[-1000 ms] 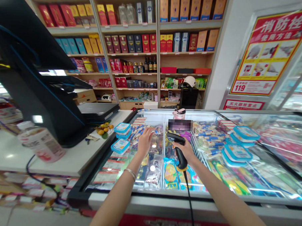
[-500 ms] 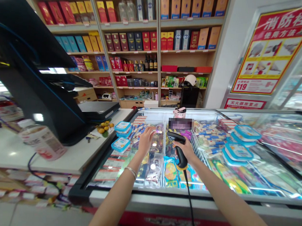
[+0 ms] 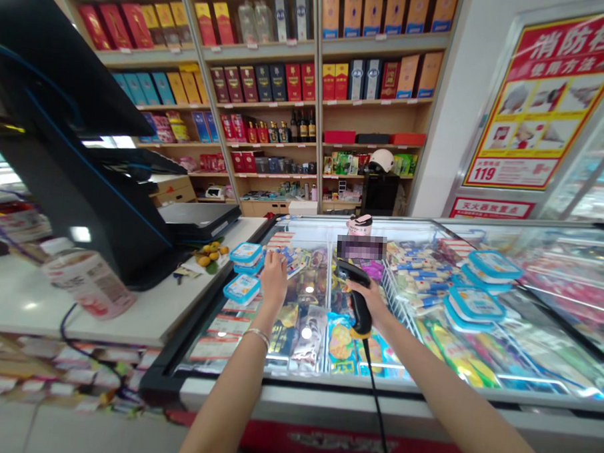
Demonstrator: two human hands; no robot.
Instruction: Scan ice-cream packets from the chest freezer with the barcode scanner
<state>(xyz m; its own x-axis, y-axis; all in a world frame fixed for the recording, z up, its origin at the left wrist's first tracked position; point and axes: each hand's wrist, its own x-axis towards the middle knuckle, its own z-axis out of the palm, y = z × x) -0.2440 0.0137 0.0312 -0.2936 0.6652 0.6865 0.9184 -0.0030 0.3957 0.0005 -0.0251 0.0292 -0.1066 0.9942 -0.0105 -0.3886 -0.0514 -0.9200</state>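
My right hand (image 3: pixel 366 297) grips a black barcode scanner (image 3: pixel 359 309) over the middle of the glass-topped freezer (image 3: pixel 225 387). The scanner's head points up and left, and its cord hangs down past the freezer's front. My left hand (image 3: pixel 274 279), a bracelet on its wrist, is raised over the freezer's left part with curled fingers. Whether something small is between those fingers I cannot make out. Just left of that hand are blue-lidded tubs (image 3: pixel 242 288) on the freezer's left side. Wrapped ice creams (image 3: pixel 342 338) show through the glass below my hands.
More blue-lidded tubs (image 3: pixel 476 304) are stacked on the right. A pink cup (image 3: pixel 359 224) stands at the freezer's back edge. On the counter at left are a pink-labelled bottle (image 3: pixel 92 284), yellow fruit (image 3: pixel 211 254) and a black checkout terminal (image 3: pixel 103 198). Shelves of boxes (image 3: pixel 278 82) line the back.
My left hand has moved left, close to the blue-lidded tubs. My right hand and the barcode scanner have shifted only slightly.
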